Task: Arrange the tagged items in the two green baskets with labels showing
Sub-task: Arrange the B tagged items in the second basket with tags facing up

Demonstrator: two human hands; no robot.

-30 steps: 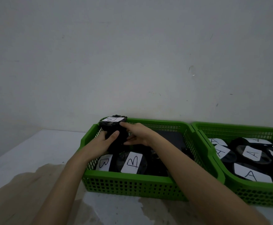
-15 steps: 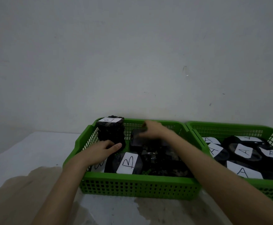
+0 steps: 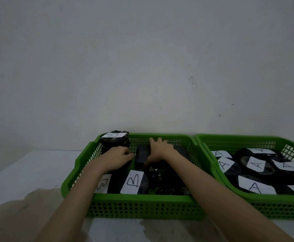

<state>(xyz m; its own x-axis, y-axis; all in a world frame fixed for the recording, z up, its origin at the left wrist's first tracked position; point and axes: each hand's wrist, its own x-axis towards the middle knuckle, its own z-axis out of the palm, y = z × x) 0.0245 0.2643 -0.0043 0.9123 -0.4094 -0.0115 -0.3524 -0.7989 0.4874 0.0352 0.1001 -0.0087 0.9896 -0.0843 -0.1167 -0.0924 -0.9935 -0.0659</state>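
Two green baskets stand side by side against the wall. The left basket [image 3: 142, 206] holds black items with white B labels [image 3: 133, 181]. A tall black stack [image 3: 115, 139] with a label on top stands in its far left corner. My left hand [image 3: 117, 158] rests against the base of that stack, fingers curled. My right hand [image 3: 158, 151] grips a dark grey cylinder-like item [image 3: 142, 155] lying in the middle of the basket; no label shows on it. The right basket [image 3: 247, 139] holds black items with white A labels [image 3: 258, 164] facing up.
The baskets sit on a white table [image 3: 29, 165] with a brownish stain [image 3: 20, 212] at the front left. A plain grey wall [image 3: 142, 67] rises right behind the baskets.
My right hand left the black stack, moved right and took hold of the dark grey item. My left hand slid down to the stack's base. The stack now stands in the corner.
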